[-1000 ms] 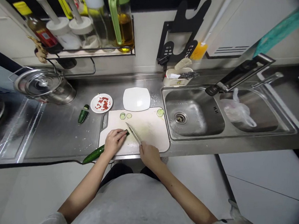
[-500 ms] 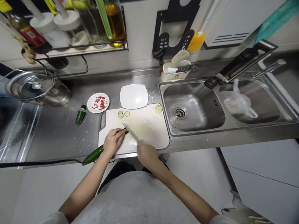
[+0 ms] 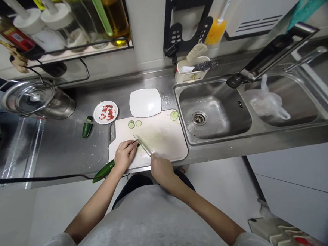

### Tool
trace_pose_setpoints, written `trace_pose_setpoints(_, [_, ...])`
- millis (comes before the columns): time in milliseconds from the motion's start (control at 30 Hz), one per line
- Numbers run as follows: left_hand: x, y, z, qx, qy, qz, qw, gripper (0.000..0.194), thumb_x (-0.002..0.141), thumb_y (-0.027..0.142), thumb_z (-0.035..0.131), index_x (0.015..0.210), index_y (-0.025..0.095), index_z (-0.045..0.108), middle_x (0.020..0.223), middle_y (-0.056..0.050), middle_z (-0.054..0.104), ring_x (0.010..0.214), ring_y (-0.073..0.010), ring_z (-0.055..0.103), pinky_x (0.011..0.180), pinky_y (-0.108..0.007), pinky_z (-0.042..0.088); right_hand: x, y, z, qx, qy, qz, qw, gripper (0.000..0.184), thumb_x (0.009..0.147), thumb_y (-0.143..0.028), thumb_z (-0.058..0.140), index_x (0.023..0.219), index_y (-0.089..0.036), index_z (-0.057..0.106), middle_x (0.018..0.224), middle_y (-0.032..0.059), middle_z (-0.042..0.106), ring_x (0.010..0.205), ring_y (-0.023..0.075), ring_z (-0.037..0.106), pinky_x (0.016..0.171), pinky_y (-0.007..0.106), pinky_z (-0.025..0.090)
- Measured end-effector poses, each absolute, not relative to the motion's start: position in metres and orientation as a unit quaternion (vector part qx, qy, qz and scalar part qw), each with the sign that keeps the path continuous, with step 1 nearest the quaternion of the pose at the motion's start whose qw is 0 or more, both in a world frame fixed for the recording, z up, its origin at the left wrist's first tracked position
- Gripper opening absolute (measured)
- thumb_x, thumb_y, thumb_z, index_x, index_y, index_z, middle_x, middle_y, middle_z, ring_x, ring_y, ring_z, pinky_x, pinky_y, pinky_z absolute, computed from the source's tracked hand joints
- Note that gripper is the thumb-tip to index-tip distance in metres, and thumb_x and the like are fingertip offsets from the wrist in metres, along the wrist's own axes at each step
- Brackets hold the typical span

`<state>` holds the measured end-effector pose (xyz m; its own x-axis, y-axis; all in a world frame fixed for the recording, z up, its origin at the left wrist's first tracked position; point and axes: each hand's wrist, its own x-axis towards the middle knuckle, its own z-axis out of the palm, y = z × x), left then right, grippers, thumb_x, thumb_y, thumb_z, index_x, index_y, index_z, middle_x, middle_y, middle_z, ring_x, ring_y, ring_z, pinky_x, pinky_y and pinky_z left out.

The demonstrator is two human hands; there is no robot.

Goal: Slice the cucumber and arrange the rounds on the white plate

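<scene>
My left hand [image 3: 124, 154] is closed over a long cucumber [image 3: 103, 171], whose far end juts out past the wrist and off the left edge of the white cutting board [image 3: 168, 138]. My right hand [image 3: 160, 169] grips the handle of a kitchen knife [image 3: 143, 146]. The blade slants up and left, its tip beside the left fingertips, at the cucumber's cut end. My fingers and the blade largely cover that end. A few cucumber slices [image 3: 131, 124] lie near the board's upper edge, and a small pile of slices [image 3: 174, 115] is at its upper right corner.
Behind the board stand an empty white plate [image 3: 145, 102] and a small plate with red pieces [image 3: 105, 112]. Cut cucumber chunks [image 3: 87, 129] lie on the steel counter. A steel pot [image 3: 39, 99] is at left, a double sink [image 3: 215, 111] at right. A black cord [image 3: 59, 177] runs along the front edge.
The whole view has shifted slightly as the head moved. Both hands, the knife and the cucumber keep nearly the same places on the board.
</scene>
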<state>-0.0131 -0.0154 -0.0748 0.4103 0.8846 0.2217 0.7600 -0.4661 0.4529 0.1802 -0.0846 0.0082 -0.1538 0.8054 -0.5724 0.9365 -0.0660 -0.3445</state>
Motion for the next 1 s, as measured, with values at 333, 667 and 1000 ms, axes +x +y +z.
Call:
trace_pose_setpoints(333, [-0.013, -0.015, -0.072, 0.830, 0.494, 0.215, 0.141, 0.022, 0.092, 0.030, 0.053, 0.103, 0.024, 0.071, 0.105, -0.006, 0.068, 0.098, -0.0203, 0.060, 0.087, -0.035, 0.048, 0.179, -0.082, 0.007, 0.637, 0.678, -0.359, 0.076, 0.029, 0.088, -0.007, 0.037, 0.110, -0.012, 0.055, 0.087, 0.0150, 0.070, 0.090, 0.0267, 0.069, 0.072, 0.033, 0.051])
trace_pose_setpoints(667, [-0.013, -0.015, -0.070, 0.830, 0.495, 0.212, 0.148, 0.023, 0.092, 0.031, 0.052, 0.102, 0.024, 0.071, 0.106, -0.006, 0.069, 0.097, -0.0203, 0.060, 0.087, -0.036, 0.048, 0.177, -0.073, 0.011, 0.631, 0.678, -0.368, 0.080, 0.026, 0.088, -0.007, 0.042, 0.109, -0.011, 0.057, 0.089, 0.0149, 0.071, 0.091, 0.0244, 0.069, 0.073, 0.030, 0.051])
trace_pose_setpoints(1000, [-0.012, -0.015, -0.070, 0.828, 0.494, 0.217, 0.149, 0.022, 0.092, 0.030, 0.052, 0.102, 0.024, 0.071, 0.105, -0.006, 0.069, 0.098, -0.0201, 0.061, 0.088, -0.036, 0.048, 0.177, -0.069, 0.012, 0.627, 0.681, -0.372, 0.071, 0.027, 0.086, -0.007, 0.044, 0.107, -0.011, 0.058, 0.091, 0.0156, 0.071, 0.093, 0.0245, 0.069, 0.074, 0.030, 0.051])
